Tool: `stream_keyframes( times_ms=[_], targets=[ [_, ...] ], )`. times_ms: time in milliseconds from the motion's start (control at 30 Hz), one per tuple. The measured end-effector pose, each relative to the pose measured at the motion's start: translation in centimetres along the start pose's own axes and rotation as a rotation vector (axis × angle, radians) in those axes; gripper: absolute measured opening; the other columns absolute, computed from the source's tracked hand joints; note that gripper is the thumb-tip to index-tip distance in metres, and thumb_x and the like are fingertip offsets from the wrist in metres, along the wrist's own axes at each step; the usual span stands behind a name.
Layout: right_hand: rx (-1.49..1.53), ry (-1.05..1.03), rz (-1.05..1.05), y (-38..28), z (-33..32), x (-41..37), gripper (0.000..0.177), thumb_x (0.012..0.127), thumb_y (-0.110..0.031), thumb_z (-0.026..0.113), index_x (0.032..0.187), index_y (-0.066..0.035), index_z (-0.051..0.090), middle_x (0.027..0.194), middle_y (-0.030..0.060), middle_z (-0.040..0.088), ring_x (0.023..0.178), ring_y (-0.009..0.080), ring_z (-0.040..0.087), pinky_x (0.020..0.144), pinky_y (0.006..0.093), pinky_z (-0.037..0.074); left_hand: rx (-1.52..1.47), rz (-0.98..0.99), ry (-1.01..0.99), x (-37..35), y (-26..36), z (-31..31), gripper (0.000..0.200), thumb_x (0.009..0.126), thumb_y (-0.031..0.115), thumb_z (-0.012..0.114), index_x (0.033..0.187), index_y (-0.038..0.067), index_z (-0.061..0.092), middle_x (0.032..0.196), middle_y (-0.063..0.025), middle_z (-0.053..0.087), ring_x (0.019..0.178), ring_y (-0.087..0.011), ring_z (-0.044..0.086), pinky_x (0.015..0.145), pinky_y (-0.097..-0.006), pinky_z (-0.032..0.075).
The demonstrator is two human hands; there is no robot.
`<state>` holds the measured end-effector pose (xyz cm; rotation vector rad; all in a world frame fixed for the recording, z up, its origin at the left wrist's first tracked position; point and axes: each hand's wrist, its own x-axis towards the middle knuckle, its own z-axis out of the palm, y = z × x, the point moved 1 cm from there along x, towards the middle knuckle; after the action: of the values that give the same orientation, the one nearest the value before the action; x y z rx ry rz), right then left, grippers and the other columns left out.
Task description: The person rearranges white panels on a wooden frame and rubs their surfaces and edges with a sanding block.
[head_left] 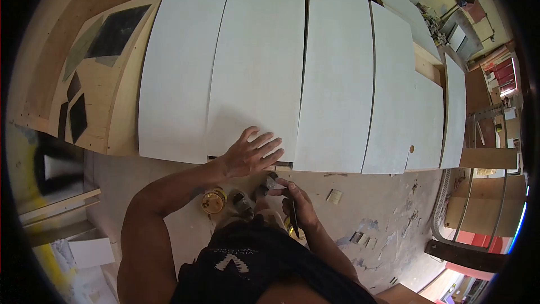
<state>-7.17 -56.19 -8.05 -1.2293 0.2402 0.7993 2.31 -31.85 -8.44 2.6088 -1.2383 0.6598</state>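
My left hand (251, 155) lies on the near end of a white-coated panel (259, 62), its fingers spread and holding nothing. Just below and to the right, my right hand (301, 205) is off the panels, closed around a slim dark tool (294, 219) that points back toward my body. What kind of tool it is, I cannot make out. More white panels lie side by side: one (177, 73) to the left and others (336, 79) to the right, with narrow dark gaps between some of them.
An open can (214, 200) stands on the floor by my feet; another (293, 228) is partly hidden by my right arm. Dark sanding-sheet pieces (118, 31) lie on bare plywood (93, 101) at left. A metal-framed rack (469, 202) stands at right. The floor (388, 208) is stained.
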Motion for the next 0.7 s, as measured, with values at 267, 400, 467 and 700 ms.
stream_keyframes(
  times_ms=[267, 400, 467, 700],
  targets=[
    [0.479, 0.097, -0.233, -2.2, 3.2, 3.0, 0.055, 0.109, -0.052, 0.05, 0.134, -0.003, 0.059, 0.132, 0.0192, 0.069, 0.06, 0.0112, 0.05, 0.054, 0.027, 0.041, 0.018, 0.062, 0.053, 0.2, -0.2, -0.9, 0.033, 0.097, 0.044, 0.07, 0.119, 0.02, 0.066, 0.141, -0.0027, 0.061, 0.129, -0.0227, 0.056, 0.108, -0.0567, 0.043],
    [0.806, -0.039, -0.145, -0.4, 1.6, 6.4, 0.043, 0.108, -0.048, 0.054, 0.119, -0.007, 0.062, 0.115, 0.0136, 0.071, 0.064, 0.013, 0.053, 0.058, 0.0292, 0.045, -0.031, 0.021, 0.004, 0.3, -0.1, -1.7, 0.041, 0.094, 0.045, 0.073, 0.124, 0.018, 0.065, 0.147, -0.0081, 0.057, 0.133, -0.0277, 0.054, 0.11, -0.0601, 0.041],
    [0.703, -0.041, -0.122, -0.2, 1.1, 7.3, 0.04, 0.108, -0.044, 0.059, 0.124, -0.007, 0.06, 0.107, 0.0087, 0.068, 0.069, 0.0131, 0.055, 0.062, 0.0301, 0.048, -0.1, -0.165, -0.005, 1.7, 0.6, -4.9, 0.055, 0.09, 0.043, 0.078, 0.135, 0.016, 0.061, 0.154, -0.014, 0.05, 0.14, -0.0337, 0.049, 0.113, -0.0625, 0.037],
    [0.192, 0.258, -0.346, -9.3, 4.8, 0.4, 0.028, 0.105, -0.029, 0.062, 0.116, -0.004, 0.064, 0.1, 0.0061, 0.068, 0.08, 0.0123, 0.058, 0.071, 0.0287, 0.048, 0.162, -0.511, -0.295, 1.4, 1.4, -8.6, 0.095, 0.086, 0.036, 0.081, 0.165, 0.014, 0.035, 0.169, -0.0274, 0.028, 0.156, -0.047, 0.029, 0.122, -0.0689, 0.025]
  ],
)
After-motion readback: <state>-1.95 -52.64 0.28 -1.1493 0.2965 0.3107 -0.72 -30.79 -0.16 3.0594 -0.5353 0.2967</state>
